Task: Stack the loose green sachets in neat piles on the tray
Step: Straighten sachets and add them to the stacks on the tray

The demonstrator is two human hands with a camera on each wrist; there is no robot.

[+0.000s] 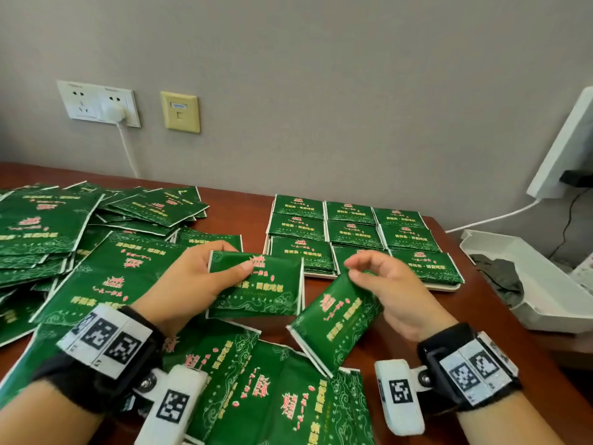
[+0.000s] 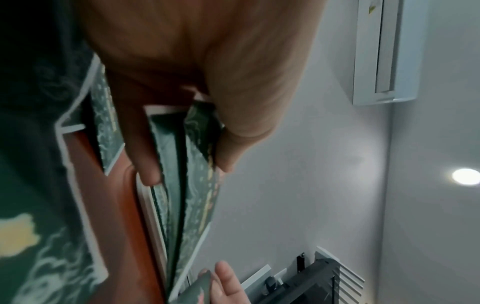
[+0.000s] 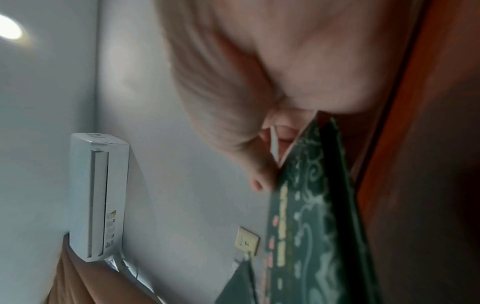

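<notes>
Each hand holds a green sachet above the brown table. My left hand (image 1: 205,277) grips one sachet (image 1: 263,290) flat by its left end, thumb on top; the left wrist view shows that sachet (image 2: 200,185) edge-on between thumb and fingers. My right hand (image 1: 382,277) pinches a second sachet (image 1: 337,319) by its upper corner, and it hangs tilted. In the right wrist view this sachet (image 3: 311,216) is close and blurred. Behind the hands a white tray (image 1: 442,286) carries neat piles of sachets (image 1: 353,232) in rows. Loose sachets (image 1: 96,239) cover the table's left and front.
A white open box (image 1: 545,284) with dark cloth stands at the right edge. A wall socket with a plug (image 1: 106,106) and a cable lie behind the loose heap. A white device (image 1: 564,149) leans on the wall at right. Bare table (image 1: 237,200) shows between heap and tray.
</notes>
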